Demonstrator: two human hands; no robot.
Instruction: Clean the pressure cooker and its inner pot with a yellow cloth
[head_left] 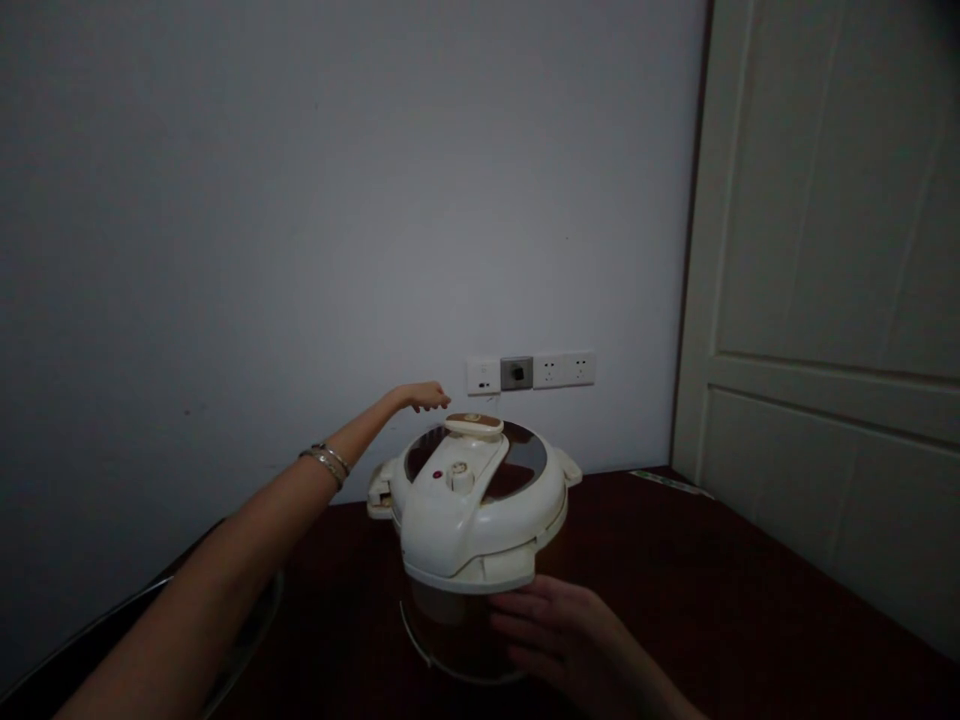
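Note:
A cream electric pressure cooker (472,510) with a dark brown lid panel stands on a dark red-brown table (712,590). My left hand (421,397) reaches far out behind the cooker toward the wall, fingers curled down as if pinched; what they hold is hidden. There are bracelets on that wrist. My right hand (559,628) lies against the cooker's lower front right side, fingers stretched flat along its body.
A row of wall sockets (531,372) sits on the white wall just behind the cooker. A cream door (825,300) fills the right side. A dark curved object (112,630) lies at the table's left edge under my left arm.

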